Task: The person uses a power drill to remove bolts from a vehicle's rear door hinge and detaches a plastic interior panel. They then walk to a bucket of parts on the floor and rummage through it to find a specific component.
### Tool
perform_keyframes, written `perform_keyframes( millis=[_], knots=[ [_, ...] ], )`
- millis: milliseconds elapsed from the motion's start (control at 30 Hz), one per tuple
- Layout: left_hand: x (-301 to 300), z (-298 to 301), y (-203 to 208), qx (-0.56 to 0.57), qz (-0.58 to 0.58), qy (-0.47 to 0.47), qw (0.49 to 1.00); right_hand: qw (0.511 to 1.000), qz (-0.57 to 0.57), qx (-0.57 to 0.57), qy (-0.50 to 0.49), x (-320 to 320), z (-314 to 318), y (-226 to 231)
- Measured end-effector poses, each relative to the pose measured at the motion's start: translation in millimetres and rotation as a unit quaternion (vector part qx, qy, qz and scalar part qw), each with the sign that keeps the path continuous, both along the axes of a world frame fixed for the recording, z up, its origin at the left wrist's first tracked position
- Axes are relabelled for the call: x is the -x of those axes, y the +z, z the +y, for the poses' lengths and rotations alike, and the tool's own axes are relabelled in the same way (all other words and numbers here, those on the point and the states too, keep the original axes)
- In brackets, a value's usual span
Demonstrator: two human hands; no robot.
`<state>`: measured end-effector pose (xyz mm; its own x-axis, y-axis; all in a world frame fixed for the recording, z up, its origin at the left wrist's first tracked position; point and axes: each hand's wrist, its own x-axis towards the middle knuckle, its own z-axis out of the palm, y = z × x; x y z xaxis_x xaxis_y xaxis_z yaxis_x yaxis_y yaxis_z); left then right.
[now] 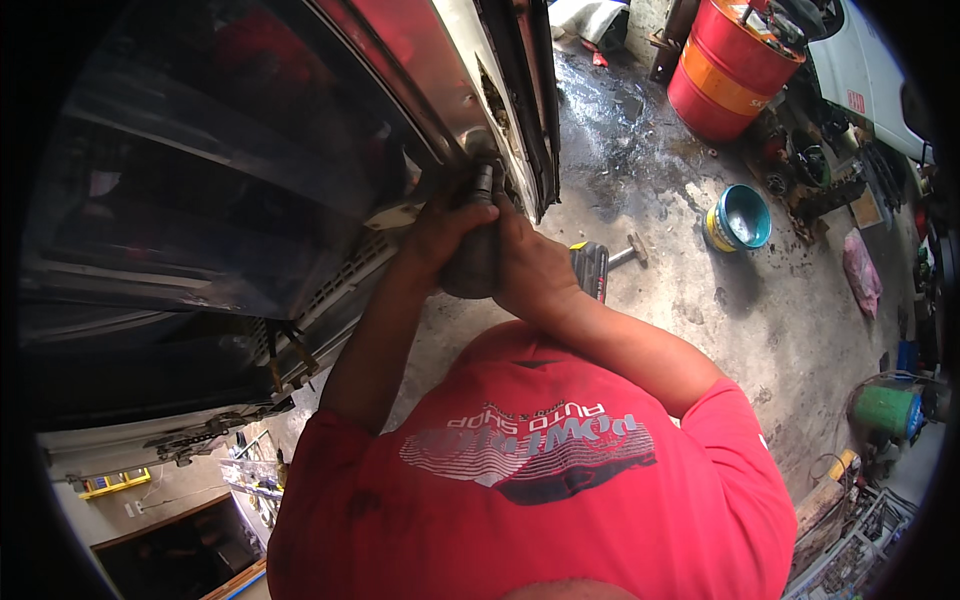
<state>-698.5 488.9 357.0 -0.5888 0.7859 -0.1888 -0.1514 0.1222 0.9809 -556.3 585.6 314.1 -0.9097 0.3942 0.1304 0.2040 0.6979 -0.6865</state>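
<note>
Red lettered shirt (530, 475), tool (470, 265) in hands (537, 268)

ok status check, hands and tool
Left hand and right hand gripping dark tool. Nose near vehicle panel; contact unclear. Hammer on floor, apart from tool.

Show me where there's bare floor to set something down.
Bare floor lies between the right forearm and pink bag, with a smaller patch between the hammer and bucket. It's crowded beside the red drum, among dark parts, and where left hand and right hand hold the dark tool.
</note>
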Motion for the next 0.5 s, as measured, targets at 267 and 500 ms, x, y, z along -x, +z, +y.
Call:
perform_keyframes(
  millis=[267,500],
  knots=[
    [-1.6,-2.2,-0.3,-0.002,0.013,-0.007,1.0,1.0,0.022,0.009,0.003,-2.5,-3.6,0.3],
    [2.5,-3.9,-11.1,0.0,0.039,-0.007,0.999,0.999,-0.016,-0.029,0.013,-4.0,-2.9,7.3]
  ],
)
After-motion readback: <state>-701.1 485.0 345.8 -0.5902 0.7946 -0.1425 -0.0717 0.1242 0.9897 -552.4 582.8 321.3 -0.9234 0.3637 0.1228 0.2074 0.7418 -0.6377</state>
